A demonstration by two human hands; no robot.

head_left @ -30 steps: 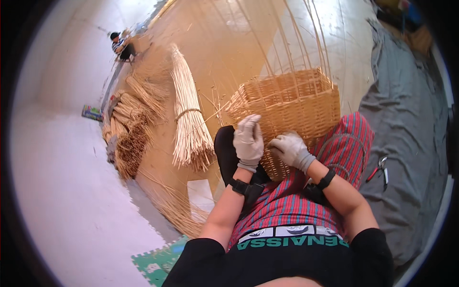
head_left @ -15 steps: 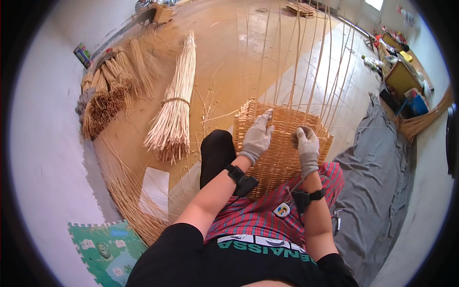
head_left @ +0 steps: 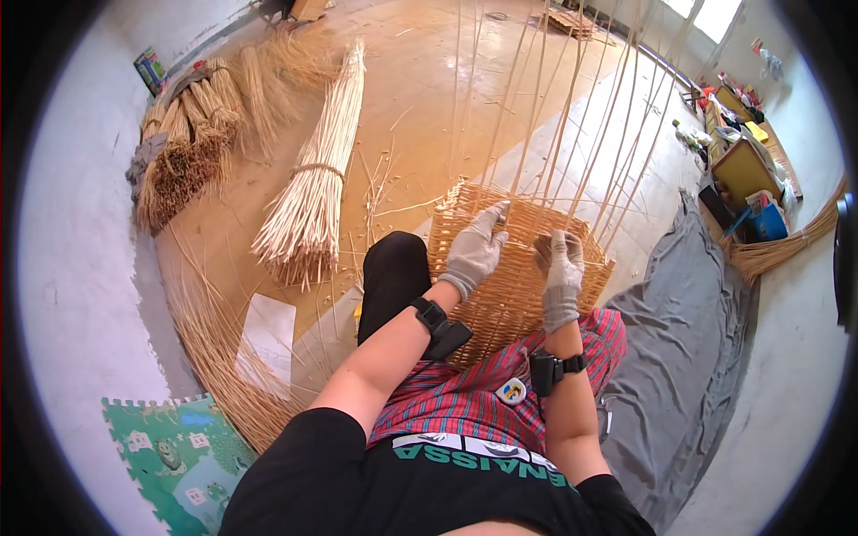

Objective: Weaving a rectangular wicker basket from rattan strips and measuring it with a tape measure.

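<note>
A woven wicker basket (head_left: pixel 474 326) with tall upright stakes (head_left: pixel 581 134) rests against my legs. My gloved left hand (head_left: pixel 474 252) grips the basket's upper part, fingertips at the woven edge. My gloved right hand (head_left: pixel 561 268) is at the basket's upper right, its fingers bent together; whatever they pinch is too small to make out. Both wrists carry black strapped devices.
A tied pale reed bundle (head_left: pixel 308 196) lies left of me, more bundles (head_left: pixel 183 152) by the wall. A white sheet (head_left: pixel 266 330), green foam mat (head_left: pixel 170 456) and grey cloth (head_left: pixel 670 357) lie around me. Right, cluttered furniture (head_left: pixel 742 161) lines the wall.
The basket has turned more upright since a second ago, and my hands have moved apart along its upper part, the right one rising. The camera's view has tilted toward the room.
</note>
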